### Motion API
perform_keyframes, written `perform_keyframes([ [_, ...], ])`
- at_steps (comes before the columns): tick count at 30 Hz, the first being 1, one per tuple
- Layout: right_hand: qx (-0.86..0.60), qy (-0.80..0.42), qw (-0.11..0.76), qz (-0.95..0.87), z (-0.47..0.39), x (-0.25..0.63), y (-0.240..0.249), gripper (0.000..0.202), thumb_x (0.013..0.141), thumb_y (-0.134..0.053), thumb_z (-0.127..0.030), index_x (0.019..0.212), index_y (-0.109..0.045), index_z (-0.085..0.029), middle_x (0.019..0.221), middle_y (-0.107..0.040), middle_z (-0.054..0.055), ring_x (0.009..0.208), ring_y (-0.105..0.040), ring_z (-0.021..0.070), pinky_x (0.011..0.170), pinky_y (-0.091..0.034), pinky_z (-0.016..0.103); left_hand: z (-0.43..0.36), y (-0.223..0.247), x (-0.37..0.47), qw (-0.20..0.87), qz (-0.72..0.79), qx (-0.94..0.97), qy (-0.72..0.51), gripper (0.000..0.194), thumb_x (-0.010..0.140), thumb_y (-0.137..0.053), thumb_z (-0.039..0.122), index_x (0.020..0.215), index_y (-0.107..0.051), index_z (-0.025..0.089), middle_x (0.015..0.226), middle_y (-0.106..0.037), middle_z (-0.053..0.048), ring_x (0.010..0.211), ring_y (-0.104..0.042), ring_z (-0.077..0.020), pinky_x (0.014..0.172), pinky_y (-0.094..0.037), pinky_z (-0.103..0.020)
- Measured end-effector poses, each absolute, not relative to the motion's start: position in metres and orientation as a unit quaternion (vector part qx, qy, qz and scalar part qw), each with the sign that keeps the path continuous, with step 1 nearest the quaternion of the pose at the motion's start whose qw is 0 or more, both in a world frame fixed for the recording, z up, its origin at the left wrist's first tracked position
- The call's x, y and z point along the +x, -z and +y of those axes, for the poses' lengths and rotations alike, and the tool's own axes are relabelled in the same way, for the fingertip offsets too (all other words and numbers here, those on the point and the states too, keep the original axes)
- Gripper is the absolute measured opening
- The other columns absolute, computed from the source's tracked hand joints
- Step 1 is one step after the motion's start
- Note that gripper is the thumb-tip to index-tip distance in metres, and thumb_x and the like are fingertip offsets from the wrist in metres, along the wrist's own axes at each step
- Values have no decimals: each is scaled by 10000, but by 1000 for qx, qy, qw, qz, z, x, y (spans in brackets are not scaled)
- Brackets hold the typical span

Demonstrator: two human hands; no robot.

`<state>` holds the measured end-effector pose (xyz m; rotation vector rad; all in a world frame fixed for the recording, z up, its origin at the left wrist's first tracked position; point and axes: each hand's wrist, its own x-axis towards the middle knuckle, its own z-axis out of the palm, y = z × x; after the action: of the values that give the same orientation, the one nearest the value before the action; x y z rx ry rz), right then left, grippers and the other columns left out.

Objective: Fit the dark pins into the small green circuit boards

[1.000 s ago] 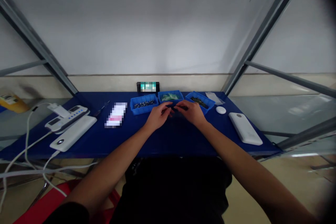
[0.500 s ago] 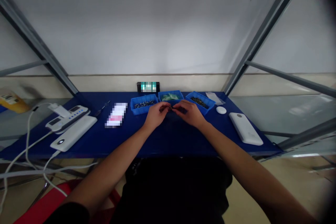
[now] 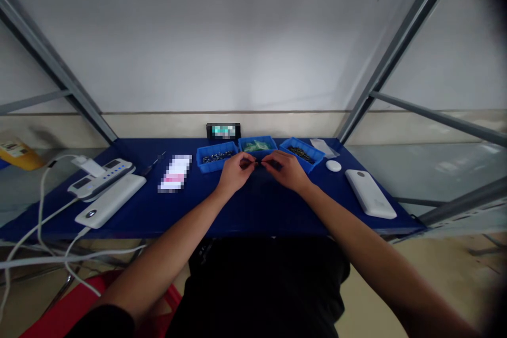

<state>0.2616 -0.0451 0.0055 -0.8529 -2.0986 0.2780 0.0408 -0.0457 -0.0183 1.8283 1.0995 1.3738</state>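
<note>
Just in front of the blue bins, my left hand (image 3: 236, 170) is closed in a pinch. Facing it, with a narrow gap between the fingertips, my right hand (image 3: 285, 167) is pinched as well. Something small and dark shows at the fingertips, too small to name. Behind my left hand, a blue bin (image 3: 202, 167) holds small silvery and dark metal parts. The middle blue bin (image 3: 273, 141) contains pale green pieces. Beside my right hand, another blue bin (image 3: 319, 153) holds thin, brass-coloured and dark metal pieces.
On the blue table (image 3: 253, 211), a phone with a blurred screen (image 3: 175, 173), a power strip (image 3: 101, 179) and a white power bank (image 3: 111, 203) lie left. Right are a round white case (image 3: 333, 166), a plastic bag (image 3: 324, 148) and another power bank (image 3: 370, 194). A small display (image 3: 224, 131) stands behind.
The fingertips of my two hands, close together around a small dark thing before, have drawn slightly apart. The bins and the other things on the table have stayed in place.
</note>
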Motion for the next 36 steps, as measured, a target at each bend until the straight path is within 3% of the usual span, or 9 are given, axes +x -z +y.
perform_keyframes([
  [9, -360, -95, 427, -824, -41, 262, -2, 151, 977, -659, -247, 1090, -758, -233, 1022, -731, 80, 843, -676, 208, 774, -575, 362, -45, 19, 41, 306, 401, 704, -499, 100, 912, -755, 292, 974, -729, 217, 1012, -803, -64, 944, -777, -236, 914, -621, -434],
  [17, -358, -141, 396, -834, -35, 260, 6, 65, 916, -736, -226, 965, -778, -226, 968, -740, 52, 844, -692, 192, 783, -556, 339, -50, 15, 45, 307, 390, 694, -522, 185, 928, -760, 376, 989, -686, 217, 983, -785, -54, 932, -769, -220, 875, -615, -382],
  [23, -375, -267, 414, -785, -33, 262, 4, 185, 977, -664, -367, 1017, -785, -232, 993, -772, 47, 842, -720, 190, 724, -586, 318, -53, 10, 45, 326, 384, 676, -538, 357, 991, -683, 457, 1256, -619, 227, 1059, -784, -80, 933, -774, -221, 831, -622, -358],
  [27, -367, -381, 426, -734, -31, 262, 3, 300, 998, -601, -465, 1094, -758, -228, 1051, -779, 63, 935, -747, 217, 660, -618, 303, -52, 11, 44, 320, 396, 676, -533, 329, 1023, -631, 460, 1253, -623, 225, 1038, -780, -80, 916, -771, -217, 796, -621, -342],
  [33, -398, -382, 458, -697, -29, 263, 2, 338, 845, -781, -559, 936, -750, -234, 890, -757, 27, 729, -691, 190, 637, -594, 326, -51, 14, 43, 333, 401, 684, -510, 273, 1021, -629, 446, 1160, -675, 216, 1007, -786, -66, 880, -773, -223, 826, -625, -379],
  [36, -415, -322, 494, -693, -29, 269, -4, 321, 831, -801, -547, 892, -735, -238, 904, -758, 37, 741, -686, 203, 695, -594, 363, -51, 14, 44, 332, 400, 683, -513, 255, 1015, -635, 438, 1123, -690, 214, 981, -785, -61, 858, -769, -220, 826, -622, -381],
])
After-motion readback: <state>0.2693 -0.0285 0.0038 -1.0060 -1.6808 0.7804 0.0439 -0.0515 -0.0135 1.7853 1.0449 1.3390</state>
